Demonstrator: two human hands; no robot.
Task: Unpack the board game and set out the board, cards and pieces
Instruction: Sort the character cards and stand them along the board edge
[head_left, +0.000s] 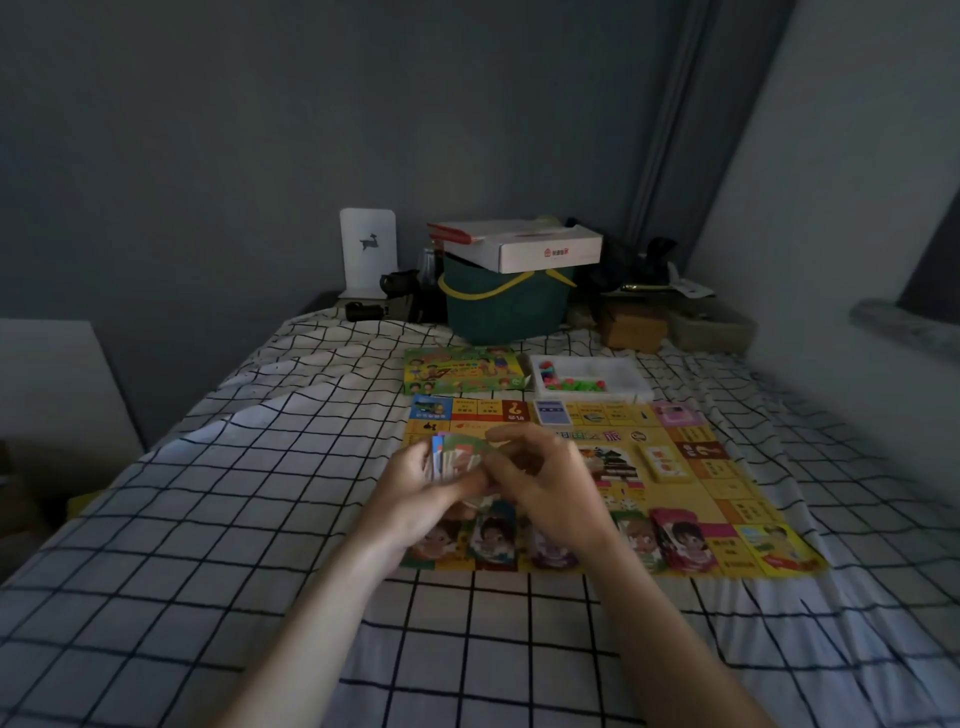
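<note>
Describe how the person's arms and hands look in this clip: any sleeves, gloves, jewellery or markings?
Both forearms are bare from the bottom edge of the frame up to the wrists; no sleeve shows. The left hand and right hand are bare too, with no gloves. No watch, ring, bracelet or marking is visible, though the dim, slightly blurred picture could hide small details.

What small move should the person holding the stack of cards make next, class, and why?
Probably pull one card off the stack of cards and lay it on the board. The left hand grips the stack, the right hand pinches at its edge, and picture cards already line the board's near edge.
</note>
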